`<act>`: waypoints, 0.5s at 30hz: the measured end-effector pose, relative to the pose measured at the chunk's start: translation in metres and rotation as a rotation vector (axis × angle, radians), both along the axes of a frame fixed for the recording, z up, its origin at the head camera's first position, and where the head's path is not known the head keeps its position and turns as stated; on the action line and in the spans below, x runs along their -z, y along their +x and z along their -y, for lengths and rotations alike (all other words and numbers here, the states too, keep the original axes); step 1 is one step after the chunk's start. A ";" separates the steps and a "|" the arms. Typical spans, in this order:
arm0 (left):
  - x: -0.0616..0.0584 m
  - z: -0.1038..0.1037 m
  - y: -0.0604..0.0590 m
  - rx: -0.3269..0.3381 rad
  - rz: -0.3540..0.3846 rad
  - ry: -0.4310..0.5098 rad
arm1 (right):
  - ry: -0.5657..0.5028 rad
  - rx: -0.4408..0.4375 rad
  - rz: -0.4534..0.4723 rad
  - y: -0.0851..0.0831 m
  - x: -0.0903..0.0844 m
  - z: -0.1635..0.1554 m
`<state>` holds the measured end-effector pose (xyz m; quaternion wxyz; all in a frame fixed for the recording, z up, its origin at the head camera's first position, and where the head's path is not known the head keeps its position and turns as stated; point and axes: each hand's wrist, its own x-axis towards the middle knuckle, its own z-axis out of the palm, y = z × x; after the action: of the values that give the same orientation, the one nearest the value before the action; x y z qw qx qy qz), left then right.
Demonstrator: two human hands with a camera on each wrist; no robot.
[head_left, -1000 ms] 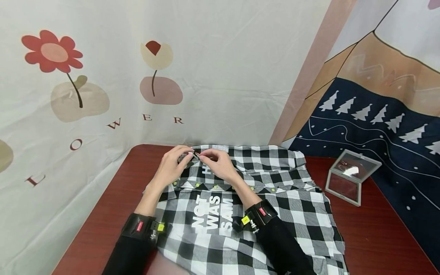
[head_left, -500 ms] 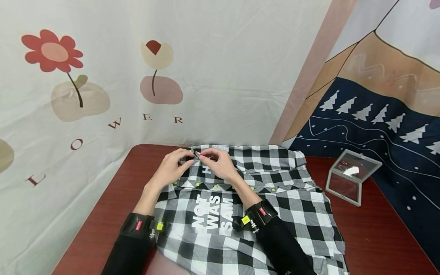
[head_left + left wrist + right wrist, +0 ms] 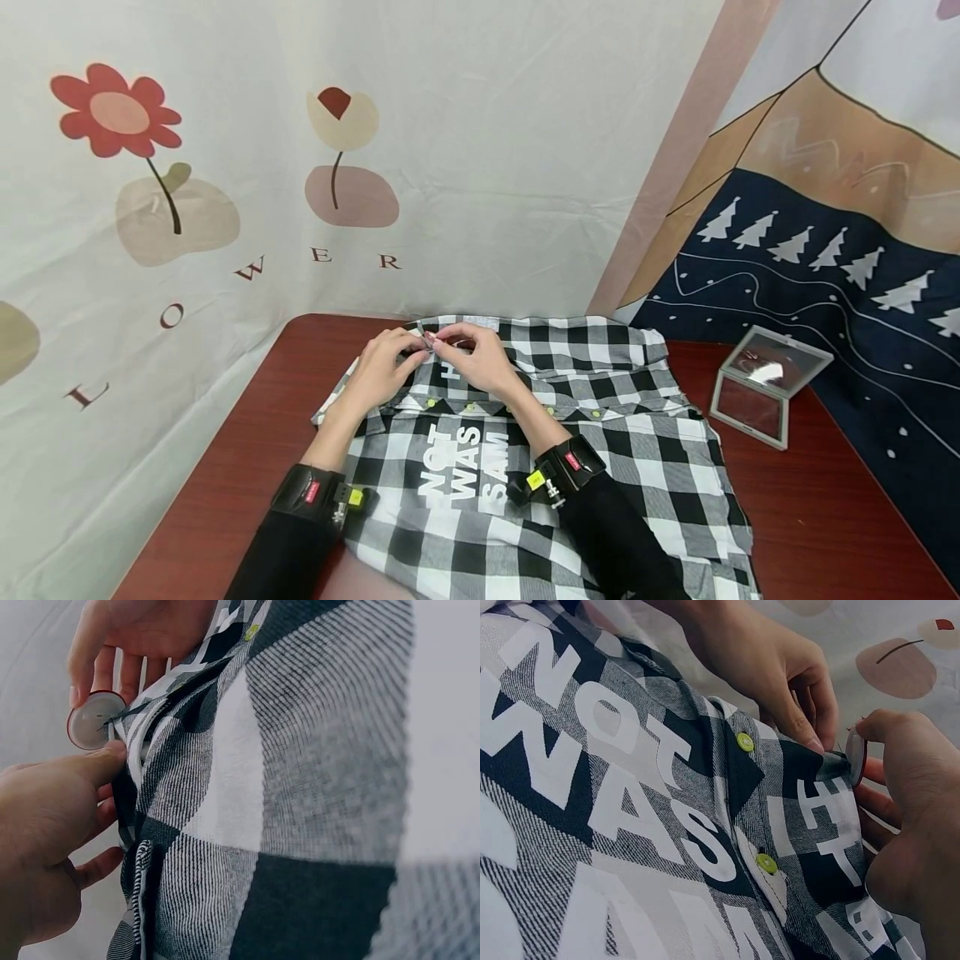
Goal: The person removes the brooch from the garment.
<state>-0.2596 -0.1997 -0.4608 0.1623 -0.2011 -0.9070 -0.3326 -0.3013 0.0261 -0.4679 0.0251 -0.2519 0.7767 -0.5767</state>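
A black-and-white checked shirt [image 3: 630,467] with white lettering and yellow-green buttons lies spread out in the head view. At its far edge, my right hand [image 3: 480,358] pinches a round pin badge [image 3: 94,720] by the rim. The badge has a red edge, and its pale back faces the left wrist camera. My left hand [image 3: 382,367] pinches a fold of shirt fabric right beside the badge. In the right wrist view the badge stands on edge at the cloth, between the fingertips of both hands. The badge's front is hidden.
A square hinged case [image 3: 772,383] with clear panels stands open on the right of the red-brown table [image 3: 855,500]. Behind the table hangs a pale curtain [image 3: 487,167] with printed flowers, and a navy one [image 3: 810,283] with white trees lies to the right.
My left hand has shifted slightly right, bringing its fingertips closer to the badge and the cloth there. The right hand holds nearly the same position.
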 end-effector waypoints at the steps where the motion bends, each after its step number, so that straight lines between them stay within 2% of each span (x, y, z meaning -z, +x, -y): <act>1: 0.000 0.000 0.000 -0.003 0.000 -0.002 | 0.001 0.001 0.001 0.000 0.000 0.000; 9: -0.001 0.000 0.001 -0.004 -0.002 -0.001 | 0.007 0.014 -0.008 0.000 0.001 0.001; 15: -0.001 0.000 0.000 -0.002 -0.012 -0.006 | 0.021 0.020 -0.066 -0.001 0.002 0.002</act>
<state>-0.2591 -0.2001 -0.4602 0.1674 -0.2026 -0.9071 -0.3287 -0.3022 0.0245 -0.4701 -0.0037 -0.2627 0.7857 -0.5601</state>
